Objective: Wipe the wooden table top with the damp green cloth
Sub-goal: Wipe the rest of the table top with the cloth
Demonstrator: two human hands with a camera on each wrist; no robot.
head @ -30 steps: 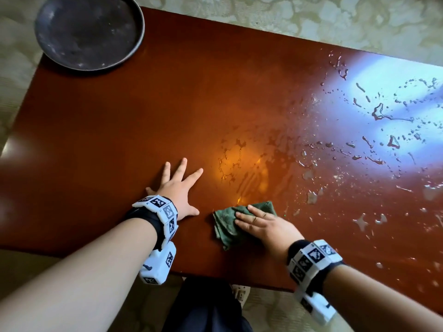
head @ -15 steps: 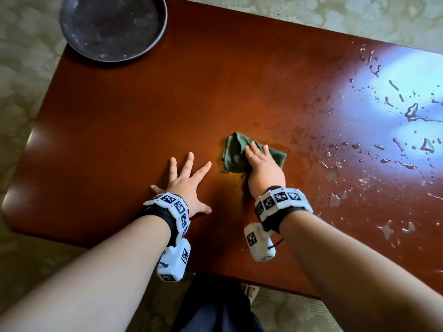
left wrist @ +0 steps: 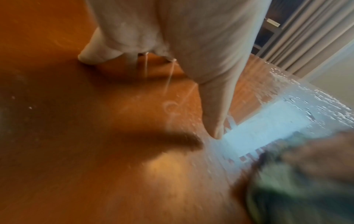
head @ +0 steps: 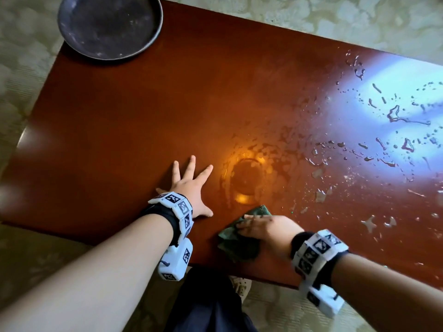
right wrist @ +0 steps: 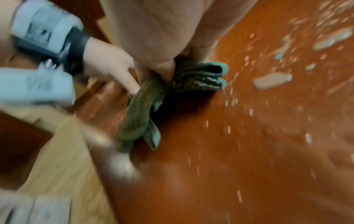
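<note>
Our right hand [head: 266,232] lies flat on the green cloth [head: 237,245], fingers straight and pointing to frame left, pressing it to the table [head: 119,116] near the bottom edge, lower centre of the head view. The right wrist view shows the cloth [right wrist: 197,78] bunched in folds under the fingers; the picture is blurred, so we cannot tell finer detail of the grip.

Our left hand [head: 191,188] rests just left of the cloth, palm down, fingers spread, holding nothing. Its thumb [right wrist: 126,78] comes close to the cloth's edge; whether they touch we cannot tell.

Outward: a smeared wet patch with an orange glare [head: 247,178] sits just above the cloth. Water drops and puddles [head: 395,130] scatter across the right half of the table, under a pale blue reflection. A dark round plate [head: 107,25] stands at the upper left corner, partly overhanging, well apart from both hands. Pale patterned floor [head: 311,15] surrounds the table.
</note>
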